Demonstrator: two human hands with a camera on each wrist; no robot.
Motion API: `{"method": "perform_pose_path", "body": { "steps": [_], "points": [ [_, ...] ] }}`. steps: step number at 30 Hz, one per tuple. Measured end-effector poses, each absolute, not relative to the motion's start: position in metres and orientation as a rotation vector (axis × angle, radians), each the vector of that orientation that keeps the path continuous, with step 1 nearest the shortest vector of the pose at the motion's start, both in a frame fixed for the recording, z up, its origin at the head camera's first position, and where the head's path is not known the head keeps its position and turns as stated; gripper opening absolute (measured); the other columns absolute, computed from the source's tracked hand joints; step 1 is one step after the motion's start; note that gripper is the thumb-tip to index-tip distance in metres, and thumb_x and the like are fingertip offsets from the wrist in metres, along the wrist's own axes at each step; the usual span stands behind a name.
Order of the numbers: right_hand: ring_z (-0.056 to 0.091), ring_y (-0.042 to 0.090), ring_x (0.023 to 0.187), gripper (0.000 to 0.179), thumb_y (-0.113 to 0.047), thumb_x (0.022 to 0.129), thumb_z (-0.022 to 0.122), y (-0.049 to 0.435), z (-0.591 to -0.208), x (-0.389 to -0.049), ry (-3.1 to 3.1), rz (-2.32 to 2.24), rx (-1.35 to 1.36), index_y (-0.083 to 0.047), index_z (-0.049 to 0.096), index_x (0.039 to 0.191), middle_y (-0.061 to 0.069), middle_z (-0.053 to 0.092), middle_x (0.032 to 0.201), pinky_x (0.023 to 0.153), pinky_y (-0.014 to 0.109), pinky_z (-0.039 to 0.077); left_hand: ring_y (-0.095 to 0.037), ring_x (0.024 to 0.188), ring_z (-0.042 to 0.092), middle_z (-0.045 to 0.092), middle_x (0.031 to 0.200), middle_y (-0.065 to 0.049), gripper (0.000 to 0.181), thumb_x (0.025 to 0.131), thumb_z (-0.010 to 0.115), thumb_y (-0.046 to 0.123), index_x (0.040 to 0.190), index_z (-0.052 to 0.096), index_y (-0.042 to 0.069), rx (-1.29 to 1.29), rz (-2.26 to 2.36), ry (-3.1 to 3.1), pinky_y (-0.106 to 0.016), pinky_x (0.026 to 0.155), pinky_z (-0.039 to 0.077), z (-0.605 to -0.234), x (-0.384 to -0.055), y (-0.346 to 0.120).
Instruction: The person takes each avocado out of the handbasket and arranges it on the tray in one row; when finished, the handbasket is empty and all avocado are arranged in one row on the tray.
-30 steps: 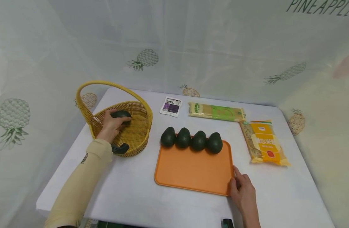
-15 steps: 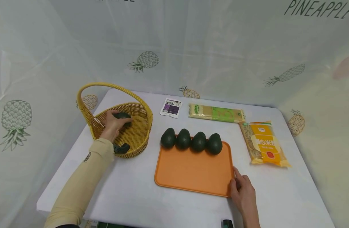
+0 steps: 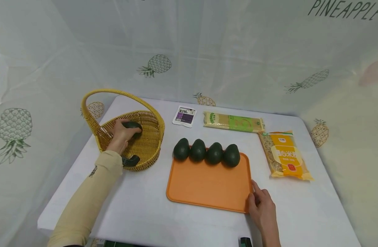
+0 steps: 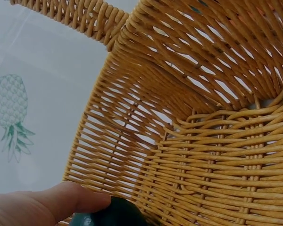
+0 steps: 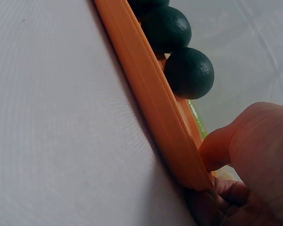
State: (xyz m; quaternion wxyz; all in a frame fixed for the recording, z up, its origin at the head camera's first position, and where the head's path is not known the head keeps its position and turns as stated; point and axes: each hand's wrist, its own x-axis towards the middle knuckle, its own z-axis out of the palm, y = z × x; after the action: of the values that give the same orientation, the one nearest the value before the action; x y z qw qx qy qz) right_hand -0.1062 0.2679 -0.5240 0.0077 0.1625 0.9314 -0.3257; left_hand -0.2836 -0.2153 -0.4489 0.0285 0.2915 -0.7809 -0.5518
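Observation:
In the head view, my left hand (image 3: pixel 118 135) reaches into a yellow wicker basket (image 3: pixel 152 140) at the left and grips a dark green avocado (image 3: pixel 134 126). The left wrist view catches a fingertip on the top of that avocado (image 4: pixel 114 214), beside the basket's woven wall (image 4: pixel 118 136); the rest of the hand is out of frame. My right hand (image 3: pixel 264 211) pinches the near right corner of an orange tray (image 3: pixel 207 188). Seen from the right wrist, the thumb lies at the tray's rim (image 5: pixel 155 99) with fingers curled beneath. Several avocados (image 3: pixel 214 153) stand in a row along the tray's far edge.
Behind the tray lie a white and purple packet (image 3: pixel 184 116) and a long green-labelled noodle packet (image 3: pixel 233 122). An orange and yellow bag (image 3: pixel 286 154) lies to the right on the white table (image 3: pixel 139 209). A small black object (image 3: pixel 246 242) shows at the front edge.

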Motion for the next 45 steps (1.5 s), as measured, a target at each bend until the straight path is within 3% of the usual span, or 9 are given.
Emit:
{"method": "perform_pose_path", "body": {
  "steps": [10, 22, 45],
  "points": [
    [0.050, 0.023, 0.081, 0.054, -0.009, 0.107, 0.054, 0.267, -0.524, -0.106, 2.906, -1.011, 0.529, -0.006, 0.048, 0.160, 0.014, 0.052, 0.097, 0.060, 0.023, 0.039, -0.052, 0.157, 0.024, 0.006, 0.168, -0.036, 0.086, 0.087, 0.088, 0.014, 0.157, 0.038, 0.004, 0.869, -1.599, -2.529, -0.066, 0.127, 0.031, -0.451, -0.287, -0.218],
    [0.049, 0.021, 0.077, 0.053, -0.008, 0.106, 0.054, 0.268, -0.524, -0.105, 2.922, -0.994, 0.476, -0.004, 0.050, 0.159, 0.013, 0.053, 0.093, 0.059, 0.025, 0.038, -0.056, 0.153, 0.030, 0.006, 0.167, -0.037, 0.081, 0.093, 0.081, 0.015, 0.160, 0.038, 0.004, 0.844, -1.572, -2.592, -0.067, 0.122, 0.038, -0.448, -0.284, -0.218],
    [0.049, 0.021, 0.078, 0.052, -0.009, 0.107, 0.054, 0.268, -0.525, -0.105, 2.933, -0.990, 0.478, -0.005, 0.050, 0.159, 0.012, 0.052, 0.093, 0.059, 0.025, 0.037, -0.053, 0.154, 0.030, 0.011, 0.167, -0.030, 0.087, 0.093, 0.081, 0.015, 0.165, 0.033, 0.011, 0.704, -1.726, -2.558, -0.065, 0.124, 0.035, -0.417, -0.268, -0.209]
  ]
}}
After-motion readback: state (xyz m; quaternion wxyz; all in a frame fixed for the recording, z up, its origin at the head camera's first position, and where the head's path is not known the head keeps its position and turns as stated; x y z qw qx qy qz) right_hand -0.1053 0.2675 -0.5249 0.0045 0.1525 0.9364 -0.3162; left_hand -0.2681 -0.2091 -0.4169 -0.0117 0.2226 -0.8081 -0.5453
